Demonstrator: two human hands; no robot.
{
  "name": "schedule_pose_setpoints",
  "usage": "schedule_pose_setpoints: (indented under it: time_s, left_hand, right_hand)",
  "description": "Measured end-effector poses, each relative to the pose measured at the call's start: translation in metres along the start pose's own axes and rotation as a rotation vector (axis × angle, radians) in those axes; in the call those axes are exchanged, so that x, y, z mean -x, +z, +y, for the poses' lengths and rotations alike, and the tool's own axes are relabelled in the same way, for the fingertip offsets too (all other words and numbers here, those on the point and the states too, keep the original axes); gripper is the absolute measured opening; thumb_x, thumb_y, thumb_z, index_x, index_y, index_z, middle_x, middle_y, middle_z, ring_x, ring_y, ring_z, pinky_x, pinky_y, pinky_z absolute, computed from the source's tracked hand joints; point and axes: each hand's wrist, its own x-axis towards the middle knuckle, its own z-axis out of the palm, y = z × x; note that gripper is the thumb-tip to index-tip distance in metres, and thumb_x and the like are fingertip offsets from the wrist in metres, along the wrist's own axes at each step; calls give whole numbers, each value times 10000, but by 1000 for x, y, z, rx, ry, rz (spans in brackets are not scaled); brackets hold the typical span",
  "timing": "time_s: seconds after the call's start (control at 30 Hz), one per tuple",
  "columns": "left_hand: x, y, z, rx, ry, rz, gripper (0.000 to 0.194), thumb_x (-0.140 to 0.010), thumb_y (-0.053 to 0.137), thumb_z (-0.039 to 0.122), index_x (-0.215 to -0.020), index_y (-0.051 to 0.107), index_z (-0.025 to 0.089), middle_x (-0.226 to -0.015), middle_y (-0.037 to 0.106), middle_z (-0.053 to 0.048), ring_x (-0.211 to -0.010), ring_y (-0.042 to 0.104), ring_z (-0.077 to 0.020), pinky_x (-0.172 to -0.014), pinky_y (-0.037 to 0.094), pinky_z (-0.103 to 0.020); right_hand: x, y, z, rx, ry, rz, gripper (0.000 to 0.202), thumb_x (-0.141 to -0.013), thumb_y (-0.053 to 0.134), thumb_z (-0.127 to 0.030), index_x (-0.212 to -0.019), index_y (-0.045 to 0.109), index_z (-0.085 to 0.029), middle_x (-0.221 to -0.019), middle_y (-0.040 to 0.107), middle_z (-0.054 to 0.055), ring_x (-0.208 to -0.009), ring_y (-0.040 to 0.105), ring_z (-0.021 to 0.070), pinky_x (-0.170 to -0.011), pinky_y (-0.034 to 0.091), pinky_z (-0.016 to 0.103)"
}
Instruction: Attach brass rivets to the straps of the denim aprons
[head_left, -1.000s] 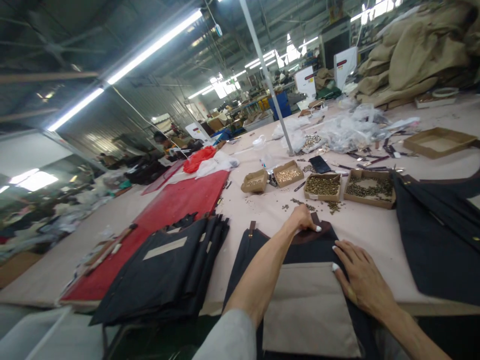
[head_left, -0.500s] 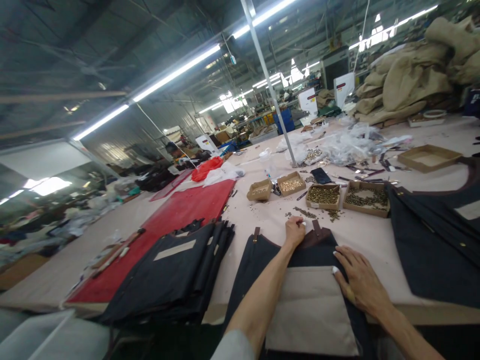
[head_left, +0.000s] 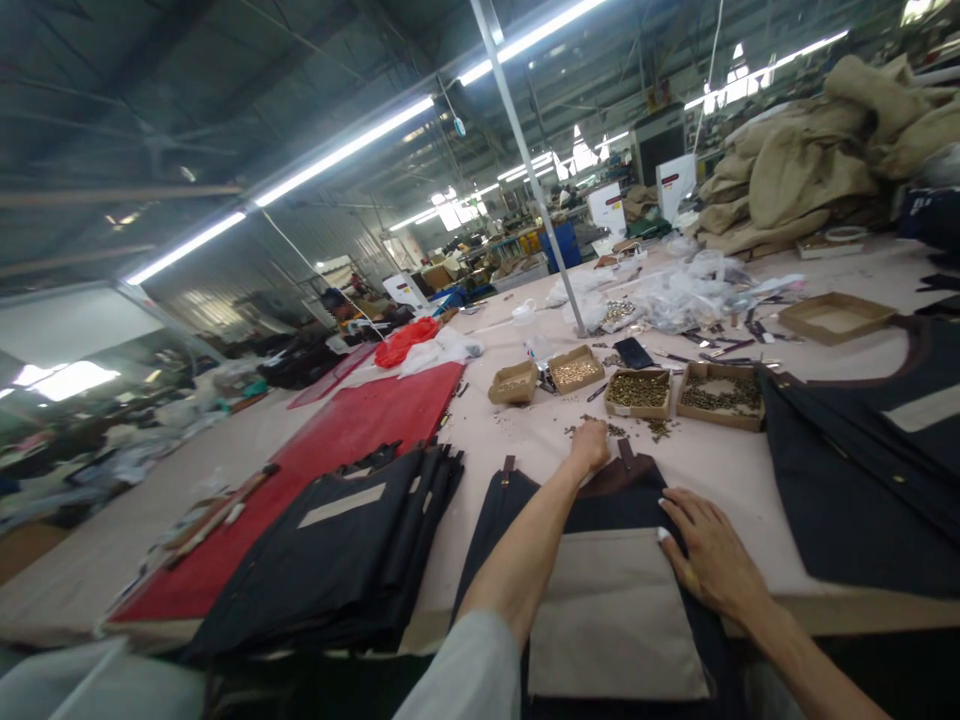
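Note:
A dark apron [head_left: 615,510] with brown trim and a large beige pocket [head_left: 615,610] lies in front of me, overhanging the table's edge. My left hand [head_left: 591,447] reaches across its top edge, beside a brown strap tab [head_left: 625,455]. Its fingers are curled down by a scatter of small metal pieces [head_left: 616,431]; what they hold, if anything, is hidden. Flat on the apron's right side rests my right hand [head_left: 709,550], fingers spread, thumb at the pocket's upper corner. A second brown tab [head_left: 508,468] sticks up at the apron's left top.
Beyond the hands stand several cardboard boxes of small metal fittings [head_left: 637,392]. Folded dark aprons [head_left: 352,540] are stacked at left beside a red sheet [head_left: 300,480]; another dark apron [head_left: 862,470] lies at right. A metal pole [head_left: 532,170] rises behind, near clear plastic bags [head_left: 690,290].
My left hand has moved slightly forward, its fingers lower toward the scattered metal pieces. My right hand stays flat on the apron. The view has shifted a little.

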Motion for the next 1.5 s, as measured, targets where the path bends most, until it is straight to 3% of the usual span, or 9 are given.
schedule_pose_setpoints:
  time_s: [0.2,0.33,0.57,0.77,0.87,0.97,1.07,1.23,1.5]
  left_hand:
    - [18,0,7,85,-89,32,428,-782,671,104,-1206,642,158,-1224,697,-153,-1143,667,-283,-975,522,-346]
    - [38,8,20,226,7,102,315,-843,563,77,-1134,631,178,-1121,717,-109,-1064,663,-233,-951,509,-321]
    - [55,30,43,359,118,78,277,-805,571,57,-1045,651,170,-998,732,-88,-917,656,-213,-879,506,-312]
    - [40,32,39,455,17,114,204,-739,658,67,-913,715,158,-915,762,-69,-862,674,-197,-813,517,-287]
    - [26,28,37,522,-163,42,132,-652,773,116,-773,736,154,-790,748,-45,-767,672,-189,-709,512,-272]
    - [15,24,34,574,-319,-25,193,-544,839,123,-697,724,153,-676,700,-6,-673,641,-170,-624,488,-257]
    - [10,22,28,644,-316,-92,202,-534,841,141,-684,707,157,-596,638,31,-582,587,-138,-572,457,-243]
    - [5,16,20,579,-214,-112,372,-479,945,336,-620,641,173,-530,552,60,-530,499,-113,-535,410,-237]
    - [-31,7,32,243,-269,-317,459,-389,990,301,-492,551,214,-517,577,12,-726,652,-243,-689,535,-309]
  right_hand:
    - [0,-2,-1,3,-4,5,470,-980,507,-353,-1413,582,-187,-1486,579,139,-1389,509,306,-1165,402,504]
    - [-1,-3,0,-2,-3,17,465,-978,505,-344,-1410,589,-194,-1484,581,136,-1388,511,301,-1160,405,489]
    - [-1,0,1,3,3,-2,468,-964,503,-323,-1406,587,-193,-1477,585,141,-1389,510,312,-1161,400,518]
    - [-1,-2,0,-9,6,3,464,-968,501,-323,-1404,592,-194,-1483,580,142,-1393,507,312,-1160,405,518]
    - [-1,-5,-1,-11,7,-8,467,-973,499,-330,-1408,593,-188,-1490,576,143,-1396,503,311,-1166,400,513]
    - [-2,-7,-2,-21,9,-15,470,-976,501,-334,-1410,594,-181,-1494,574,143,-1398,502,306,-1176,392,502]
    - [-2,-6,-2,-17,16,-17,472,-982,493,-344,-1416,591,-187,-1495,576,141,-1401,503,312,-1171,392,513]
    - [-3,-4,1,-24,26,-24,488,-982,489,-353,-1439,577,-203,-1519,560,136,-1415,493,323,-1169,388,530]
    - [-3,-1,2,-39,53,-45,507,-986,482,-359,-1467,552,-215,-1553,527,129,-1451,453,328,-1196,356,543]
